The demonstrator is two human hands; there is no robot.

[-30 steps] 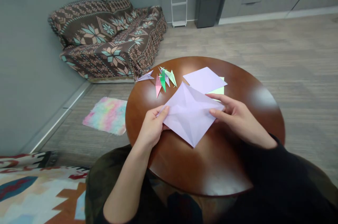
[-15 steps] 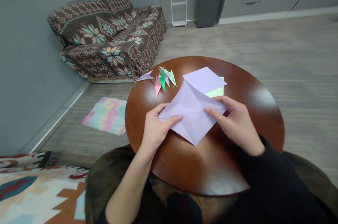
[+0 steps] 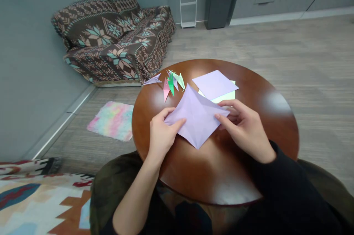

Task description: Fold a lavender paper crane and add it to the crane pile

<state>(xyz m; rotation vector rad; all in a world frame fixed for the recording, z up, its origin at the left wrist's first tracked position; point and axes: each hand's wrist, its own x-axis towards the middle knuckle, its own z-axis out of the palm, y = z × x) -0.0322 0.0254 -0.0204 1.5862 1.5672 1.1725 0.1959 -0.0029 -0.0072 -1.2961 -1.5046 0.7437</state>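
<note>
A creased purple sheet of paper (image 3: 197,118) is held above the round brown table (image 3: 221,187), its corners pointing away, toward me and to both sides. My left hand (image 3: 163,128) pinches the left corner, thumb on top. At the right corner, my right hand (image 3: 243,126) grips the sheet between thumb and fingers; some of its fingertips are hidden beneath. Behind the sheet lies a flat stack of purple paper (image 3: 215,84) on top of light green paper (image 3: 229,96).
Several folded paper cranes in green (image 3: 170,84), pink (image 3: 166,90), light green and purple lie at the table's back left. Beyond are a patterned sofa (image 3: 116,43) and a fluffy pastel mat (image 3: 112,120) on the floor.
The held purple sheet has shifted slightly left, its side corners drawn a little closer together. My right hand's fingers have moved slightly inward. More of the light green paper shows behind it.
</note>
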